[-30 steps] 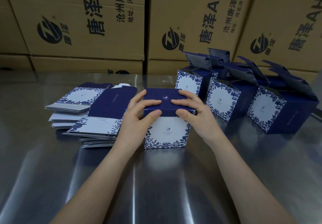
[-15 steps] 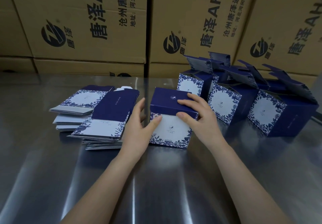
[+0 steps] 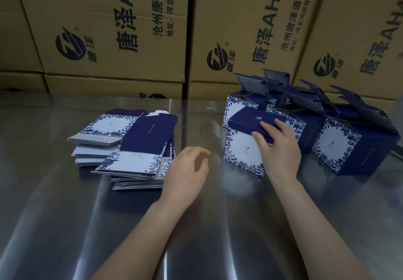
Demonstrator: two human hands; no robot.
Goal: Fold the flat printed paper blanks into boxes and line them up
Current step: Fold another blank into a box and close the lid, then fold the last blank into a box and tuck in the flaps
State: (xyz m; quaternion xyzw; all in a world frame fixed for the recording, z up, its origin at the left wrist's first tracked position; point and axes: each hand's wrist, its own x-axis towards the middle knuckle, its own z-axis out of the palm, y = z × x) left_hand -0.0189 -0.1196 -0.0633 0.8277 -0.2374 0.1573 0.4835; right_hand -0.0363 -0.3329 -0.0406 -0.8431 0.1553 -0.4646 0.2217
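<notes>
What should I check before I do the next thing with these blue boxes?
1. Grip: ok, the right hand holds the box, fingers on top, thumb on the front.
2. Top of the box shut flat: ok.
3. Spare hand: ok, the left hand holds nothing.
4. More to fold: ok, a stack of blanks lies beside the left hand.
5. Lined up: not ok, the box is in front of the row, not in it.
6. Sitting flat on the table: cannot tell.
</notes>
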